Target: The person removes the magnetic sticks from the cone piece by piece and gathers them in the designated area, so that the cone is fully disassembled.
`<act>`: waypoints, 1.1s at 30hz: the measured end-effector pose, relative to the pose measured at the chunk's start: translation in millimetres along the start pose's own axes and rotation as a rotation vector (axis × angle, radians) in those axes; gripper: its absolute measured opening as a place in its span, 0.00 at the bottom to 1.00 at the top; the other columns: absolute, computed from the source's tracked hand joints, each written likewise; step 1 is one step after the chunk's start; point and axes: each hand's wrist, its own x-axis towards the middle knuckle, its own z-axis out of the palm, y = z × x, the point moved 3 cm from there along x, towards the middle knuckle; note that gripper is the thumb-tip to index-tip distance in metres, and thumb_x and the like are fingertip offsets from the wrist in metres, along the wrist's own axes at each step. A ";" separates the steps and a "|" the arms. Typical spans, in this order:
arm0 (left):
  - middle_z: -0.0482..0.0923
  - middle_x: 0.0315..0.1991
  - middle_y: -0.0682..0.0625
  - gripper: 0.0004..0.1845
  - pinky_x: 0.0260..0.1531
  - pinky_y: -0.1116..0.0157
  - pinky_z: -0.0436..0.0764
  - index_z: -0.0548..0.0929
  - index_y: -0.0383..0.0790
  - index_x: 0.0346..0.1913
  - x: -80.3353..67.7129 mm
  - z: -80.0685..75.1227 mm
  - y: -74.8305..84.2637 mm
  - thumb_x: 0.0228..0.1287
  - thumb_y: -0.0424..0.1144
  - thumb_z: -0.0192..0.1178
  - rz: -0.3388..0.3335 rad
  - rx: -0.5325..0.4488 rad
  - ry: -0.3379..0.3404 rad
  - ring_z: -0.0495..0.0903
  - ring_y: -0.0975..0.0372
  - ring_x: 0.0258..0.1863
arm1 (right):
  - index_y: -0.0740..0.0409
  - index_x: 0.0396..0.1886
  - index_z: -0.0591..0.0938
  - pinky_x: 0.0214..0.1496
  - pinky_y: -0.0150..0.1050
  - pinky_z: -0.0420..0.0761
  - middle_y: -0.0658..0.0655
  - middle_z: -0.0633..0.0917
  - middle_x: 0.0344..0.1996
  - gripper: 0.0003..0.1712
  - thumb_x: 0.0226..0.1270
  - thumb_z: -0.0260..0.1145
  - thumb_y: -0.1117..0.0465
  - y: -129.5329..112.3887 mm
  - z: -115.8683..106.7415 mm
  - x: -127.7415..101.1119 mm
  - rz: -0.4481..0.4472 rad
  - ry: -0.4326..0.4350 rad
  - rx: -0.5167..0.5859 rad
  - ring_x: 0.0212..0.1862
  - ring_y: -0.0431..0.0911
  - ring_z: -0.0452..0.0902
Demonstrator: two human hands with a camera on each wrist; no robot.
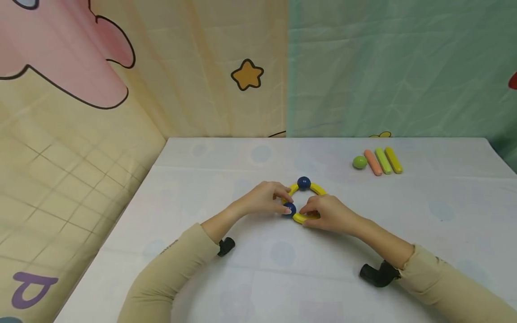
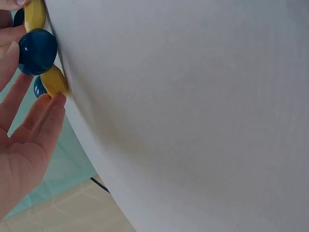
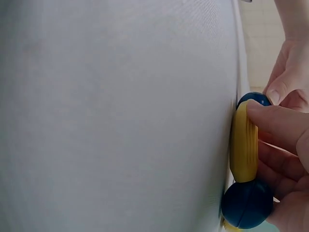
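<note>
A ring of yellow curved rods and blue balls lies on the white table, in front of the person. My left hand [image 1: 265,197] is at the ring's left side, its thumb and fingers gripping the near left blue ball [image 2: 37,52] and the yellow curved rod [image 2: 54,80] beside it. From the right, my right hand [image 1: 333,214] pinches the front yellow curved rod [image 3: 244,142], thumb on top near its left end. Its fingers reach the right blue ball [image 3: 247,204], which this hand hides in the head view. At the back of the ring sits another blue ball [image 1: 304,183].
Toward the back right of the table [image 1: 194,188] lie a green ball [image 1: 360,162], an orange rod [image 1: 373,162], a light green rod [image 1: 383,160] and a yellow straight rod [image 1: 393,160]. Printed cloth [image 1: 343,67] hangs behind the table. Black wrist devices [image 1: 379,274] sit under both forearms.
</note>
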 end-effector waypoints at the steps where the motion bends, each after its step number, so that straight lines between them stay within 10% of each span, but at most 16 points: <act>1: 0.75 0.56 0.45 0.12 0.50 0.65 0.75 0.86 0.41 0.42 0.2 0.0 -0.2 0.55 0.39 0.68 0.001 -0.003 0.000 0.73 0.58 0.56 | 0.61 0.35 0.86 0.29 0.30 0.72 0.46 0.80 0.25 0.11 0.51 0.73 0.63 0.2 0.3 -0.1 0.000 -0.006 0.002 0.26 0.35 0.69; 33: 0.75 0.58 0.47 0.11 0.53 0.64 0.73 0.86 0.42 0.41 -0.1 0.3 -3.5 0.53 0.40 0.69 -0.040 -0.063 -0.009 0.71 0.58 0.59 | 0.57 0.40 0.84 0.41 0.34 0.75 0.43 0.78 0.31 0.12 0.54 0.71 0.63 3.5 2.9 -5.1 -0.001 -0.168 0.084 0.34 0.37 0.70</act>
